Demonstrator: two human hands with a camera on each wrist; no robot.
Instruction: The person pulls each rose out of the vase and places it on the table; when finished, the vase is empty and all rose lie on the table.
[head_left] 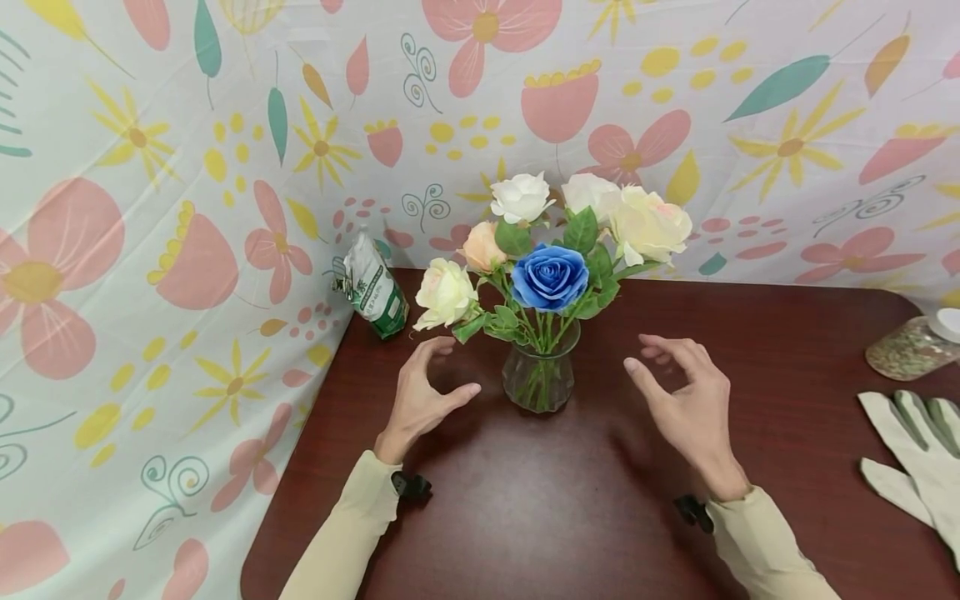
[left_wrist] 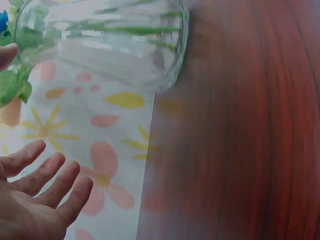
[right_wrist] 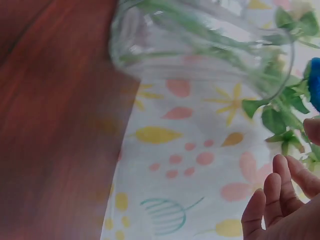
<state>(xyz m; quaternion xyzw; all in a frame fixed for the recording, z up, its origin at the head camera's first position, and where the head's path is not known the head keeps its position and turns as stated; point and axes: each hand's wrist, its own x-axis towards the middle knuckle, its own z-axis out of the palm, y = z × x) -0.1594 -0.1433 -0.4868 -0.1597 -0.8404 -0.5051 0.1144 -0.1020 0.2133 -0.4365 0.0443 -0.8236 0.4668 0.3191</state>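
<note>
A clear glass vase (head_left: 538, 379) stands upright on the dark red table, holding several artificial roses: a blue rose (head_left: 550, 277) in front, with white, cream and peach ones around it. Green stems show through the glass in both wrist views. To the vase's left, my left hand (head_left: 422, 396) is held apart from it, fingers loosely bent and nothing in them. My right hand (head_left: 686, 400) is on the other side, also apart from the vase, thumb and fingers spread around bare air. Each wrist view shows the vase (left_wrist: 105, 45) lying sideways in frame beside relaxed fingers.
Behind the vase at the left stands a green and white packet (head_left: 375, 287) with a clip on it. A jar with a white lid (head_left: 911, 346) and a pair of pale gloves (head_left: 918, 467) lie at the right. Flower-printed cloth (head_left: 465, 108) hangs behind the table.
</note>
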